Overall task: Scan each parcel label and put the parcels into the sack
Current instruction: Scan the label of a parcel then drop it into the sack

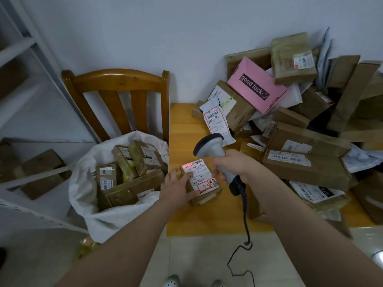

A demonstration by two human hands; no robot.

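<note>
Head view: a small cardboard parcel (204, 183) rests on the yellow table (186, 129), close to the table's left edge. Its white label (200, 172) faces up. The left hand (178, 186) holds this parcel from the left. Its fingers (187, 177) lie across the label's left part and its thumb is against the far left corner.

The right hand (232, 164) grips the handle of a grey barcode scanner (207, 146), with the fingers wrapped narrowly round it. The scanner's dark head is tipped down toward the parcel. A red scan light (187, 165) falls on the label's upper left corner, just beside the printed barcode. A coiled black cable (245, 214) hangs from the handle down to the tiled floor.

Left of the table, the white sack (116, 216) stands open in front of a wooden chair (116, 81). Several taped cardboard parcels (128, 162) are already inside it.

On the right half of the table, a heap of unsorted parcels (306, 154) leans against the wall. It includes brown boxes, grey mail bags and a pink box (255, 90) printed "good luck". A white metal shelf (27, 48) stands at far left.
</note>
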